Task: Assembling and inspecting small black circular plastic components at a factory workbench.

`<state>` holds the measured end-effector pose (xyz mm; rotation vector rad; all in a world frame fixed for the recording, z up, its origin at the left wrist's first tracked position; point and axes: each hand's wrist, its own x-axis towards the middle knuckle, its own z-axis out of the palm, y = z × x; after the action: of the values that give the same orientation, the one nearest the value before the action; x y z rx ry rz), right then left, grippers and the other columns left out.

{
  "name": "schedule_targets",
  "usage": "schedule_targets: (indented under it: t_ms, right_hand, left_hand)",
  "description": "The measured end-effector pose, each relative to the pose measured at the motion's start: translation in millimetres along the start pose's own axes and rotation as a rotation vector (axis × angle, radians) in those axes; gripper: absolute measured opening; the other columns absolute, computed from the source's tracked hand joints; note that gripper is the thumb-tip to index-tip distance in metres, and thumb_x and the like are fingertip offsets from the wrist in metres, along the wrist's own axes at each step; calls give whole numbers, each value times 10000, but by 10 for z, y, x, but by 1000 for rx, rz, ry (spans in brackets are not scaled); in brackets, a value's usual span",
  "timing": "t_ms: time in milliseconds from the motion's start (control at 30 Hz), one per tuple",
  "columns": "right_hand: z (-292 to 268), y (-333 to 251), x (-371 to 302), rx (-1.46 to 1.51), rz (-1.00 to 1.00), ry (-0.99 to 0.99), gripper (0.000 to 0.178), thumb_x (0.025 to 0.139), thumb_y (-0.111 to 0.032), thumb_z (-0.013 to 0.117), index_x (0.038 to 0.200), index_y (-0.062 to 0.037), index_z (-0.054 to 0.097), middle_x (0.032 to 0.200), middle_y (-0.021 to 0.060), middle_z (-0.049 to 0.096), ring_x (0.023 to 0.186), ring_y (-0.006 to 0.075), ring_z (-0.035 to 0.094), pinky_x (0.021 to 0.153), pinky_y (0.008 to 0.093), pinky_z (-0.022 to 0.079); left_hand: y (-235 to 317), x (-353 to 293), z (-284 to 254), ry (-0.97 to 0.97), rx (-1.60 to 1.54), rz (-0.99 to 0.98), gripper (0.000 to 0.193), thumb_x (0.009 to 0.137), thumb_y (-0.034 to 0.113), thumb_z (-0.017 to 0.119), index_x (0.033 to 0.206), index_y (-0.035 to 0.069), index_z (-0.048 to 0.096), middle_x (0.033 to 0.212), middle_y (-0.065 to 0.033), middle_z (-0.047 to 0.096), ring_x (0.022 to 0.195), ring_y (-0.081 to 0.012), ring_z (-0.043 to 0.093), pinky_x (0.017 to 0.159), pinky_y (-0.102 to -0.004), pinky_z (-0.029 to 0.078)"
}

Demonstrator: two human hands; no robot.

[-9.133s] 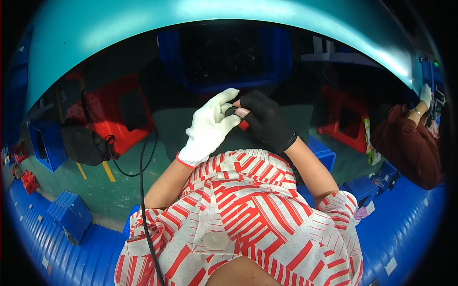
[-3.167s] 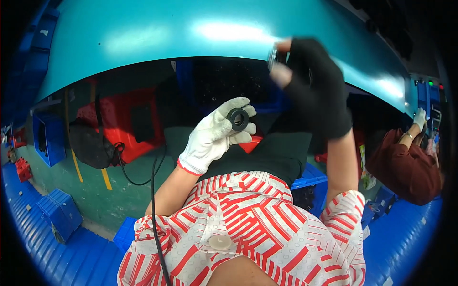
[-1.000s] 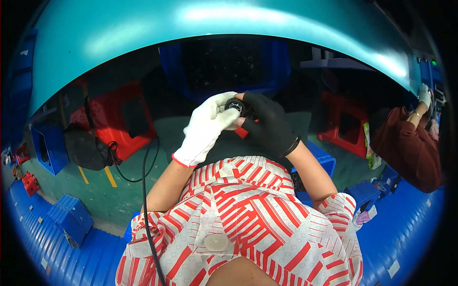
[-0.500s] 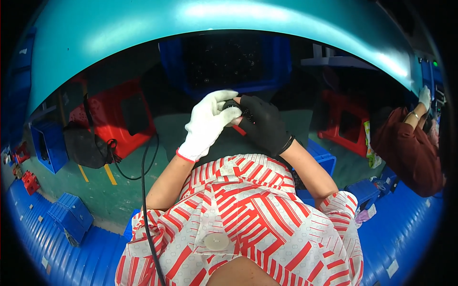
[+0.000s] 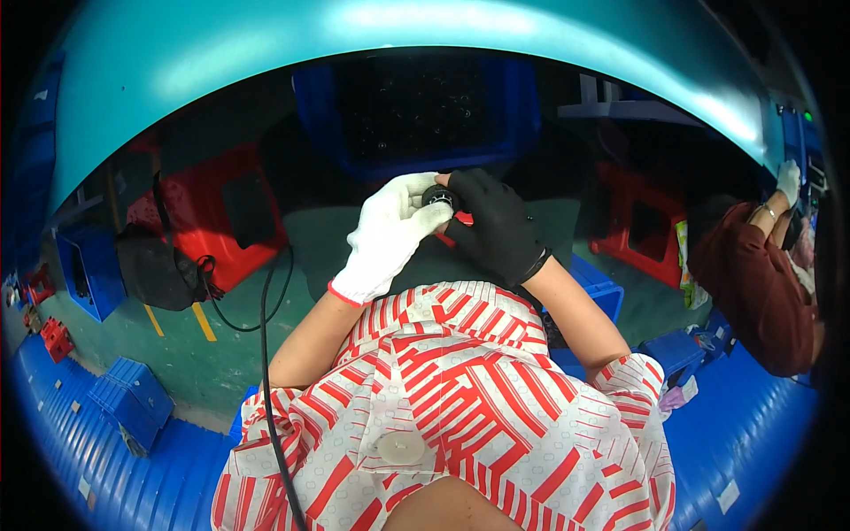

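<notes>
Black ring (image 5: 437, 193): we pinched it, left hand (image 5: 387, 230) and right hand (image 5: 498, 228) fingers nearly closed, nearside of tub (image 5: 320, 115), seemingly for steadiness.

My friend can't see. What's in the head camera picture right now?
A white-gloved left hand and a black-gloved right hand hold a small, round black part together. Beyond them is a blue rectangular plastic bin holding small dark pieces, near a glossy teal surface.

Round part (image 5: 433, 193) between my left hand (image 5: 388, 232) and right hand (image 5: 498, 226); bin (image 5: 320, 124) ahead, partly under table (image 5: 266, 53); bag (image 5: 150, 274) leftward.
</notes>
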<state>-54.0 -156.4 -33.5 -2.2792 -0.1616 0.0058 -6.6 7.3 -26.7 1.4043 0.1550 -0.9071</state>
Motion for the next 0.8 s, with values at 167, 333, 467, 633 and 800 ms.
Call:
schedule_targets:
  t_ms: [167,333,467,633,800]
  right_hand:
    - [20,8,14,-111,-69,12,444,698,-118,764,1099,-34,591,897,128,626,770,246,631,645,325,494]
    - [12,11,18,-234,-81,-28,426,721,-145,753,1100,-29,596,885,115,636,753,242,632,624,333,490]
    - [2,-25,-2,-102,-43,17,418,727,-161,752,1097,-39,598,895,122,634,761,253,630,626,340,489]
    - [-142,58,29,219,18,-168,459,717,-157,759,1127,-70,575,992,139,619,894,300,611,749,357,494]
    - [-58,30,2,129,70,3,511,687,-195,780,1142,-87,573,1022,130,606,916,301,587,772,372,477]
  left_hand:
    - [57,-17,58,97,214,122,346,823,64,672,1142,-32,576,951,-111,656,811,-140,638,753,-242,514]
    - [98,18,62,77,249,66,332,832,55,658,1143,-28,575,939,-103,659,807,-134,636,744,-243,516]
    - [83,52,-22,-43,56,17,380,833,47,646,1193,-19,544,950,-106,656,789,-133,634,734,-244,519]
    - [230,72,-79,-156,393,33,461,809,20,644,1242,-44,497,1007,-122,632,818,-134,628,764,-235,515]
    - [44,44,54,-116,-170,88,510,814,-11,625,1287,-66,443,995,-125,614,783,-120,604,730,-224,507]
